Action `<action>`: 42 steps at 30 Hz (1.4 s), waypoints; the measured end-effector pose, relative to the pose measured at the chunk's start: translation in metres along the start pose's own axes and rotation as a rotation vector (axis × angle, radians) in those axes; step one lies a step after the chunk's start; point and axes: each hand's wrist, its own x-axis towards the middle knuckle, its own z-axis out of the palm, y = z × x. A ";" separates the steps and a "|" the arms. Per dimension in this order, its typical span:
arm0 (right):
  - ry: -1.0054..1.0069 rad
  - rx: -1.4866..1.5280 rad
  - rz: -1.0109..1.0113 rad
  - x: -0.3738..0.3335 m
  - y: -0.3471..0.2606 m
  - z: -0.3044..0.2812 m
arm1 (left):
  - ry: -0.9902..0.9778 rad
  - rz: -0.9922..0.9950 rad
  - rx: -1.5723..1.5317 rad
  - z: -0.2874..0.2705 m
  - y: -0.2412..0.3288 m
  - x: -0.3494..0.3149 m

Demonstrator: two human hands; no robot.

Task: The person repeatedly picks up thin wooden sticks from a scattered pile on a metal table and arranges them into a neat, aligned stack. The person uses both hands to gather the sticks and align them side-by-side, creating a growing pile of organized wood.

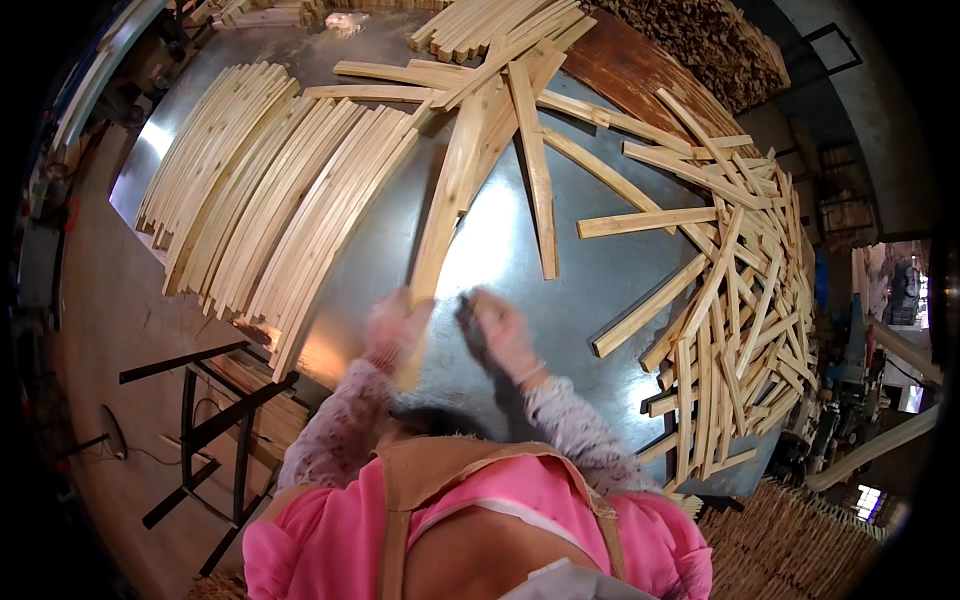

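Note:
My left hand [393,328] is closed round the near end of a long pale wooden slat [447,215]. The slat runs away from me across the shiny metal table [380,240], its far part among other slats. To its right, apart from the slat, my right hand [503,334] hovers low over the metal. Its fingers are smeared by motion, and a dark patch beside them could be a shadow. Nearest beyond that hand lies another loose slat [533,170]. Slats in neat side-by-side rows [285,190] cover the left of the table.
A jumbled heap of slats [735,330] fills the right side, with several lying across one another toward the middle. Another bundle [490,28] sits at the far edge, near a reddish-brown board [640,70]. A black metal frame [215,430] stands on the floor at left.

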 end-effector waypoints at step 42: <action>0.157 0.001 0.254 -0.035 0.041 -0.046 | -0.418 -0.200 -0.710 0.076 -0.013 -0.011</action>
